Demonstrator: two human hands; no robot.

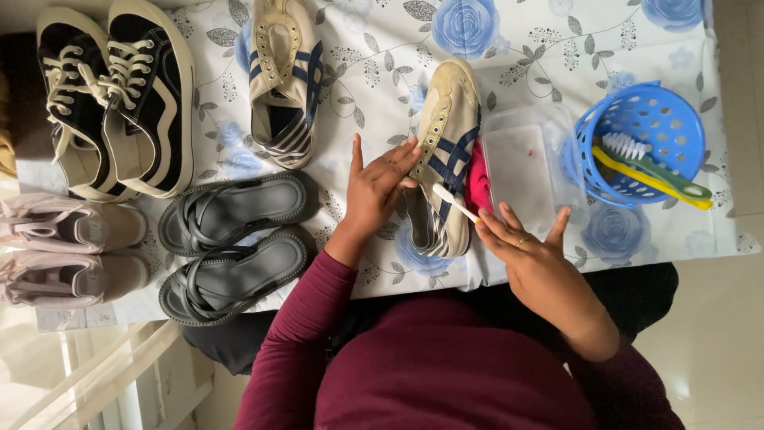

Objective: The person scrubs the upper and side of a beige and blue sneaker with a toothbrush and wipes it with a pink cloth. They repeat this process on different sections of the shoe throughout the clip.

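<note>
- Holding the shoe (447,151) steady, our left hand (378,187) rests on its inner side; the fingers (402,155) lie extended against the upper, not curled round it.
- Our right hand (533,255) pinches a white brush (455,202) by its handle, fingers closed on it; the head touches the shoe's striped side.
- We find the shoe, cream with navy stripes, near the middle of the surface (541,48), on a cloth printed with blue roses, toe pointing away from us.
- Its pair (285,80) lies well apart, up and to the left.
- Just beside the shoe on the right we see a pink item (478,181), then a clear tub (525,163).
- Farther right, a blue basket (668,111) holds two brushes (645,163).
- On the left we see grey sandals (231,247), black sneakers (119,95) and pink shoes (68,251).
</note>
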